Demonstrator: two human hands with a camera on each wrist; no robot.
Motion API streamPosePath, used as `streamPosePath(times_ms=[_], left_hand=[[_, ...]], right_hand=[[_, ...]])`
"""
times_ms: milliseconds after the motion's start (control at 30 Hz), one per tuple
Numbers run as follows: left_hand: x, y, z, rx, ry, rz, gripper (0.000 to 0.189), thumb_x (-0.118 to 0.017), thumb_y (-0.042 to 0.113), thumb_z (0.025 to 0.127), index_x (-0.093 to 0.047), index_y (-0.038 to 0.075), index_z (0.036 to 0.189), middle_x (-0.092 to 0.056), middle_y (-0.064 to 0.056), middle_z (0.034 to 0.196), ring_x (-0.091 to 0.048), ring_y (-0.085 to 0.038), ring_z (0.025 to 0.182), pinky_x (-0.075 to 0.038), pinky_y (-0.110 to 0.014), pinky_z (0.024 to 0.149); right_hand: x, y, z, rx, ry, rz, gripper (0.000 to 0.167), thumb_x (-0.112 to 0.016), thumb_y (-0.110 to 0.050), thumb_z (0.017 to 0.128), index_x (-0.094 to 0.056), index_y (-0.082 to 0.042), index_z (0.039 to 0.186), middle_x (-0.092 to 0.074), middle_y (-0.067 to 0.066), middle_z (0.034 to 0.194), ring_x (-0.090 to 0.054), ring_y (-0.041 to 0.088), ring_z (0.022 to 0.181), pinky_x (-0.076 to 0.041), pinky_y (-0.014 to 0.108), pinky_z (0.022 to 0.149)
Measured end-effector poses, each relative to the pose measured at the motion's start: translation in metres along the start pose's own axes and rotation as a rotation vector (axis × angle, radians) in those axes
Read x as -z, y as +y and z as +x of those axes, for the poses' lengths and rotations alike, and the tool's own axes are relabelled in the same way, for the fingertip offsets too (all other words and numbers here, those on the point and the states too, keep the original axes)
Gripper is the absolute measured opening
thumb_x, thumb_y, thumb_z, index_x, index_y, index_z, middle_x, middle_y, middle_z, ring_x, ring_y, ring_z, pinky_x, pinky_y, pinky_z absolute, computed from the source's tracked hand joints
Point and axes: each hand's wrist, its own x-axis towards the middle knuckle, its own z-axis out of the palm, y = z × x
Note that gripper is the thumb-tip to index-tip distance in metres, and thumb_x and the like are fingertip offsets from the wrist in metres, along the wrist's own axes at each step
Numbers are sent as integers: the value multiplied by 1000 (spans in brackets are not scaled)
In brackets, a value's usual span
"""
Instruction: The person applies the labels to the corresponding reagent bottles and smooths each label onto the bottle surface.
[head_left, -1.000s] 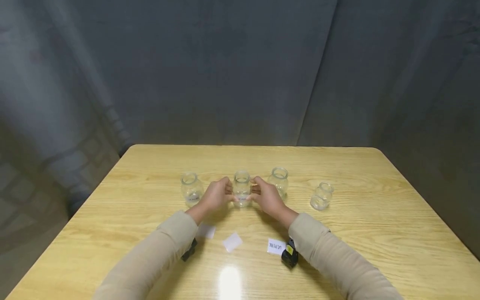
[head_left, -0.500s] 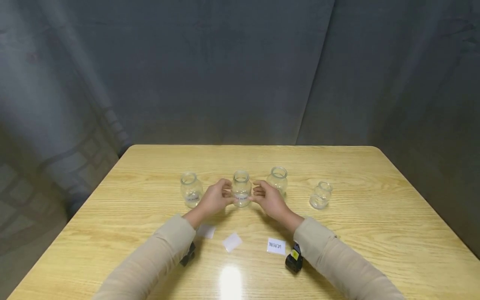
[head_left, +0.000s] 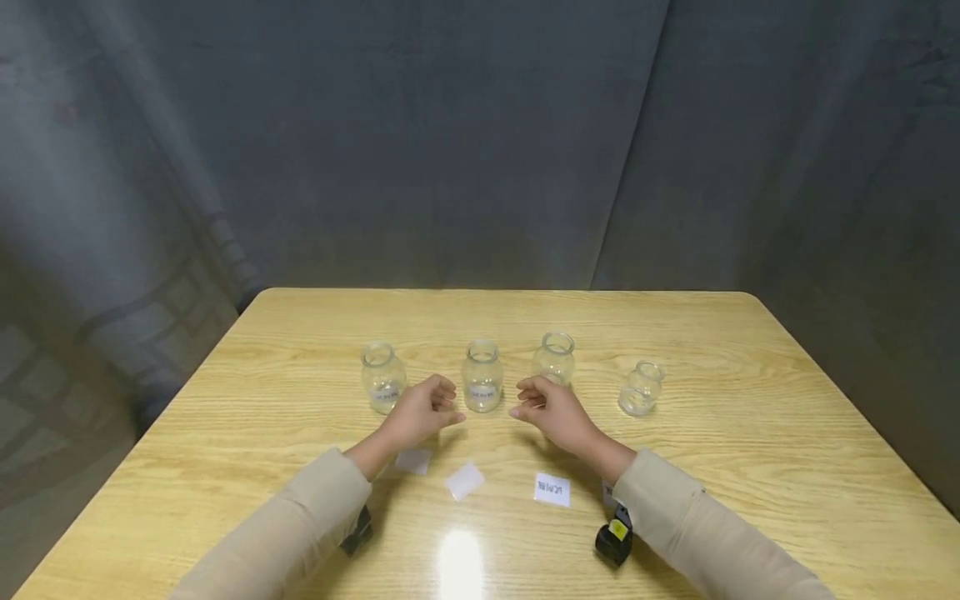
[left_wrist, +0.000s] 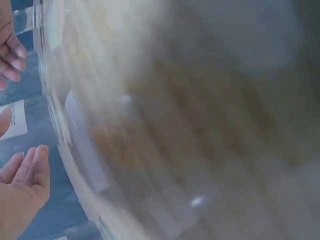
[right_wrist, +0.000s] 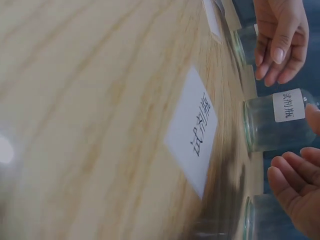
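In the head view a round glass jar [head_left: 482,375] stands upright between my hands, a white label [right_wrist: 289,105] with handwritten characters on its front. My left hand [head_left: 422,412] is just to its left, fingers loosely bent, with a gap between fingertips and glass. On the other side my right hand [head_left: 558,412] is also apart from the jar, thumb and fingers relaxed, holding nothing. Another labelled jar [head_left: 384,379] stands beyond my left hand. Behind the right hand is a third glass jar [head_left: 555,357], its lower part hidden by that hand.
A smaller glass jar [head_left: 641,390] stands farther right. Across the front of the wooden table [head_left: 300,333] lie a white card [head_left: 412,461], a tilted card [head_left: 465,482], and a card with writing [head_left: 552,490]. Another card [head_left: 607,493] is partly hidden by the right sleeve. A grey curtain hangs behind.
Both hands have let go of the middle jar and drawn apart, back towards the body. Its label now shows fully. The jar stays in about the same place.
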Motion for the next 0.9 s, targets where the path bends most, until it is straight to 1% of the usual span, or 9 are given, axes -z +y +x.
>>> streamPosePath(times_ms=[100, 300, 433, 600, 733, 900], left_hand=[[-4, 0, -5, -19, -33, -21, 33, -68, 12, 74, -52, -1, 100, -57, -11, 95, -54, -22, 87, -46, -30, 74], [-13, 6, -12, -84, -146, -29, 35, -66, 15, 75, -51, -2, 102, -56, -11, 97, -54, -22, 87, -47, -29, 74], [-19, 12, -13, -100, -202, -46, 35, -65, 15, 76, -51, -1, 103, -56, -10, 96, -54, -21, 87, -46, -30, 75], [-27, 19, -15, -108, -273, -67, 30, -64, 13, 77, -52, 0, 101, -57, -6, 92, -54, -17, 84, -46, -28, 75], [-35, 23, -14, -111, -315, -69, 28, -65, 13, 76, -53, 1, 99, -58, -4, 89, -55, -13, 81, -45, -24, 72], [-43, 27, -13, -112, -360, -53, 27, -65, 13, 75, -54, 3, 98, -59, -3, 88, -55, -11, 79, -45, -22, 71]], right_hand=[[3, 2, -6, -24, -20, -13, 40, -63, -10, 77, -50, 5, 111, -57, 12, 95, -54, 20, 85, -46, 32, 74], [7, 4, -17, -67, -63, -62, 39, -64, -17, 78, -52, 2, 109, -57, 7, 94, -54, 19, 87, -45, 35, 75], [11, 4, -25, -83, -112, -66, 40, -63, -18, 78, -50, 3, 110, -56, 6, 93, -53, 19, 87, -45, 35, 76], [16, 6, -35, -67, -163, -89, 35, -63, -14, 78, -52, 4, 106, -56, 5, 91, -53, 18, 84, -45, 33, 74], [20, 10, -44, -53, -185, -116, 31, -64, -12, 77, -53, 4, 102, -56, 5, 88, -53, 17, 81, -44, 30, 72], [26, 13, -52, -47, -192, -145, 33, -65, -12, 76, -54, 5, 102, -57, 6, 91, -53, 18, 83, -45, 31, 74]])
